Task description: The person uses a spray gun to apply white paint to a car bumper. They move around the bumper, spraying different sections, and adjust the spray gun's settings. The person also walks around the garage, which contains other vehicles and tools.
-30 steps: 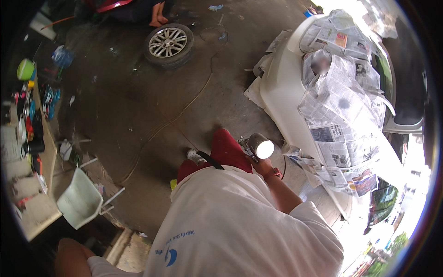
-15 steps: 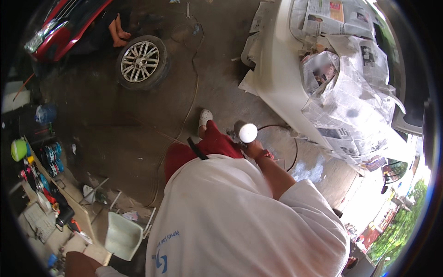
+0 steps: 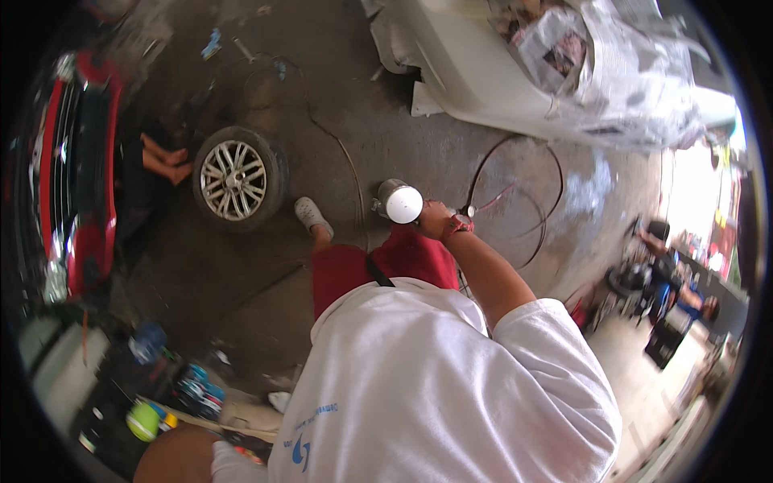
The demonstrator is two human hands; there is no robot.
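Observation:
My right hand (image 3: 435,219) is closed around the grip of a paint spray gun (image 3: 400,203), in front of my red shorts. The gun has a grey cup with a round white top, and metal shows at its far left side. A dark red air hose (image 3: 515,191) curls over the floor to the right of this hand, with a small round fitting near my wrist. Most of the grip and the trigger are hidden by my fingers. Of my left arm only a part (image 3: 179,453) shows at the lower left edge; my left hand is outside the picture.
A pale car body (image 3: 463,76) covered with newspaper stands ahead right. Left are a loose wheel (image 3: 233,179), a red car (image 3: 101,185) and a person's bare feet (image 3: 173,165) beside it. A thin hose (image 3: 350,161) crosses the floor. People and a motorbike (image 3: 632,278) are at far right.
My view has turned to the right, so the papered car has shifted up and the red car shows more. My right hand still holds the spray gun, and my feet have stepped.

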